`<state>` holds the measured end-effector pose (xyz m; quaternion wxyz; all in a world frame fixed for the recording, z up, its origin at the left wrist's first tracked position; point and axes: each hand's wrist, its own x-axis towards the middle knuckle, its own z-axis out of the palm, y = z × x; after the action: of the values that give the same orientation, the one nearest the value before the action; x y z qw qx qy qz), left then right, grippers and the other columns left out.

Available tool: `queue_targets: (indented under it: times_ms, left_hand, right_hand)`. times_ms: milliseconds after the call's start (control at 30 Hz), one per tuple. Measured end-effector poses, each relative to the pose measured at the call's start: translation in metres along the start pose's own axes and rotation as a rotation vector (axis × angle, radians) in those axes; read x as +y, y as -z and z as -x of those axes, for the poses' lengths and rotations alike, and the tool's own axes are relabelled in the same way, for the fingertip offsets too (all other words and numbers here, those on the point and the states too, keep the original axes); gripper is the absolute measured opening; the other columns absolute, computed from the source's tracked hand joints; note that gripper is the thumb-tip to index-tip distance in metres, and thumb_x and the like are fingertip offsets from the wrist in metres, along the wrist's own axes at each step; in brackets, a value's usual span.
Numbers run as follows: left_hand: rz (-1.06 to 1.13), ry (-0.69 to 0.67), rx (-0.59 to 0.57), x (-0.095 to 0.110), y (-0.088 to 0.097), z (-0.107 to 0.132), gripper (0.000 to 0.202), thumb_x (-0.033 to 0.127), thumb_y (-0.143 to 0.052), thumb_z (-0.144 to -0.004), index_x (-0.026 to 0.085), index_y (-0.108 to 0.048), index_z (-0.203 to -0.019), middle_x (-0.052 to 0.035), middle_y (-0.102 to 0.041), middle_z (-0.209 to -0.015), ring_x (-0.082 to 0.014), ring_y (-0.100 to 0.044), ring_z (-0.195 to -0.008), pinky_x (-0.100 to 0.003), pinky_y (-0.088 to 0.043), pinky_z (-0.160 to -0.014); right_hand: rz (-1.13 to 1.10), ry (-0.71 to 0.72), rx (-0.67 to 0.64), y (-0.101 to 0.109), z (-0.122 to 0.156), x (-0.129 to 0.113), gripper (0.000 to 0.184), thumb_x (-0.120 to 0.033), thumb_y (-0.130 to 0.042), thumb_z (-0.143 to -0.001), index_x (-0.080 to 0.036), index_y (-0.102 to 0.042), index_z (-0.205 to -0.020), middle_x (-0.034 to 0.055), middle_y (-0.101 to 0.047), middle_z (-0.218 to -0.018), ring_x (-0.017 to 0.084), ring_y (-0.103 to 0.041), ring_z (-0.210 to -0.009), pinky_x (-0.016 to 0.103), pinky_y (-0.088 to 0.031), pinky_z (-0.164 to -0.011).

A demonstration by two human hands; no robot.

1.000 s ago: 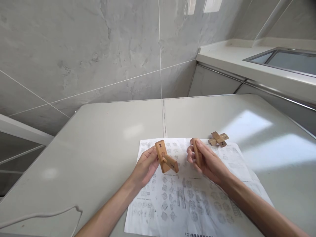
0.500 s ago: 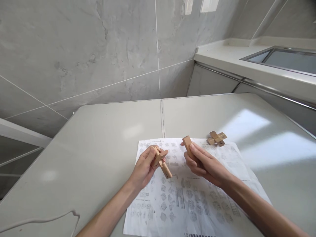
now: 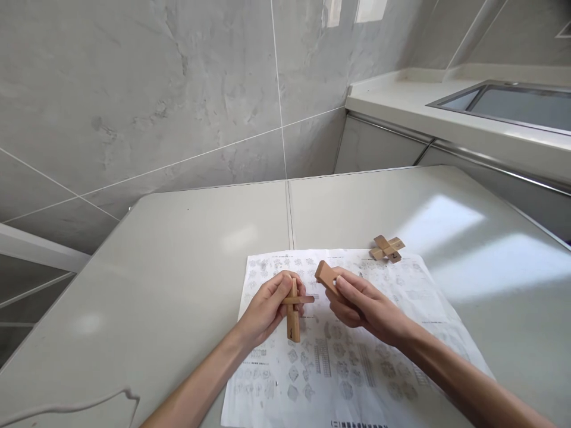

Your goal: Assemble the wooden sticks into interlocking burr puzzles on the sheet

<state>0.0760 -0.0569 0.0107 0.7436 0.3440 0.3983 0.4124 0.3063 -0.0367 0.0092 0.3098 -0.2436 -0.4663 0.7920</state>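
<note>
Two crossed wooden puzzle pieces (image 3: 292,321) are in my left hand (image 3: 272,306), whose fingers close round their upper end. The lower bar points toward me and bears a dark mark. My right hand (image 3: 363,297) pinches a single wooden puzzle piece (image 3: 326,276), tilted up to the left, with a notch near the thumb. The two hands are a short way apart, above a printed sheet (image 3: 321,392) with rows of small puzzle drawings. Beyond my right hand lies a cross-shaped wooden assembly (image 3: 387,248) at the sheet's far edge, a character marked on it.
The sheet lies on a pale glossy table (image 3: 187,267) with a seam down its middle. A grey tiled wall (image 3: 200,89) stands behind. At the right is a counter (image 3: 388,95) with a sink (image 3: 521,107). A pale cord (image 3: 66,409) lies at the near left.
My left hand has turned the crossed pieces, so the marked bar now points straight toward me. My right hand has brought its piece lower and closer to the left, tilting it more.
</note>
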Motion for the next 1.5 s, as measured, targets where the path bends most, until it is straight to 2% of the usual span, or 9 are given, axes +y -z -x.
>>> queue_targets:
  times_ms: [200,333,500,700,867,1000,1200,1333,1500]
  left_hand:
    - [-0.079,0.035,-0.032,-0.0019,-0.0010,-0.0009,0.043,0.058,-0.066,-0.097,0.016,-0.068,-0.091,-0.0044,-0.059,-0.084,-0.0144,-0.057,-0.072,-0.027,-0.048,-0.069]
    - [-0.156,0.028,-0.026,-0.0021,-0.0009,-0.0013,0.048,0.062,-0.063,-0.097,0.016,-0.065,-0.084,-0.0038,-0.054,-0.084,-0.0134,-0.049,-0.069,-0.025,-0.040,-0.063]
    - [-0.232,0.025,-0.055,-0.0029,0.0003,-0.0011,0.048,0.063,-0.059,-0.099,0.017,-0.061,-0.083,-0.0037,-0.050,-0.086,-0.0143,-0.046,-0.071,-0.026,-0.038,-0.064]
    - [-0.266,0.028,-0.054,-0.0042,0.0008,0.0003,0.047,0.062,-0.060,-0.099,0.018,-0.060,-0.083,-0.0046,-0.056,-0.087,-0.0151,-0.049,-0.074,-0.027,-0.039,-0.066]
    - [-0.287,0.044,-0.054,-0.0052,0.0030,0.0018,0.048,0.064,-0.060,-0.098,0.018,-0.063,-0.085,-0.0034,-0.055,-0.084,-0.0148,-0.047,-0.071,-0.027,-0.036,-0.064]
    - [-0.273,0.073,-0.079,-0.0045,0.0037,0.0026,0.048,0.064,-0.060,-0.098,0.017,-0.063,-0.087,-0.0035,-0.056,-0.084,-0.0139,-0.047,-0.068,-0.027,-0.035,-0.062]
    - [-0.114,0.060,-0.076,0.0017,-0.0006,0.0020,0.047,0.062,-0.065,-0.096,0.016,-0.063,-0.085,-0.0047,-0.055,-0.088,-0.0144,-0.050,-0.074,-0.027,-0.043,-0.069]
    - [-0.061,0.073,-0.060,0.0039,-0.0013,0.0022,0.046,0.060,-0.065,-0.097,0.016,-0.062,-0.084,-0.0043,-0.054,-0.089,-0.0142,-0.052,-0.074,-0.026,-0.045,-0.071]
    - [-0.021,0.079,-0.110,0.0012,0.0019,0.0029,0.040,0.056,-0.063,-0.099,0.017,-0.065,-0.093,-0.0067,-0.058,-0.099,-0.0175,-0.060,-0.081,-0.031,-0.050,-0.077]
  right_hand:
    - [-0.028,-0.020,-0.236,-0.0068,0.0029,-0.0005,0.028,-0.047,-0.047,-0.113,-0.022,-0.058,-0.115,-0.0071,-0.038,-0.069,0.008,-0.025,-0.052,0.024,-0.025,-0.050]
    - [-0.018,-0.019,-0.292,-0.0077,0.0041,0.0011,0.030,-0.044,-0.047,-0.113,-0.022,-0.059,-0.130,-0.0066,-0.042,-0.070,0.007,-0.033,-0.052,0.021,-0.031,-0.050]
    - [0.015,-0.039,-0.299,-0.0081,0.0041,0.0016,0.039,-0.047,-0.051,-0.111,-0.021,-0.062,-0.138,-0.0063,-0.044,-0.068,0.006,-0.038,-0.050,0.019,-0.034,-0.046]
    - [0.098,-0.114,-0.265,-0.0093,0.0054,0.0000,0.049,-0.053,-0.053,-0.109,-0.022,-0.060,-0.146,-0.0063,-0.046,-0.069,0.006,-0.040,-0.046,0.019,-0.036,-0.044]
    - [0.115,-0.119,-0.230,-0.0059,0.0065,0.0017,0.050,-0.051,-0.056,-0.108,-0.023,-0.058,-0.149,-0.0079,-0.048,-0.063,0.006,-0.039,-0.042,0.019,-0.034,-0.042]
    - [0.159,-0.085,-0.230,-0.0061,0.0059,0.0004,0.049,-0.050,-0.055,-0.109,-0.022,-0.058,-0.148,-0.0070,-0.052,-0.063,0.007,-0.042,-0.044,0.021,-0.037,-0.045]
    - [0.180,-0.054,-0.204,-0.0081,0.0048,-0.0024,0.049,-0.048,-0.050,-0.112,-0.028,-0.040,-0.156,-0.0039,-0.058,-0.079,0.009,-0.052,-0.054,0.023,-0.040,-0.051]
    - [0.190,-0.065,-0.182,-0.0092,0.0038,-0.0025,0.045,-0.051,-0.046,-0.112,-0.031,-0.037,-0.152,-0.0007,-0.062,-0.091,0.009,-0.057,-0.057,0.023,-0.039,-0.051]
    - [0.196,-0.095,-0.165,-0.0111,0.0025,-0.0005,0.036,-0.054,-0.046,-0.111,-0.031,-0.037,-0.137,-0.0023,-0.063,-0.091,0.008,-0.056,-0.054,0.022,-0.039,-0.050]
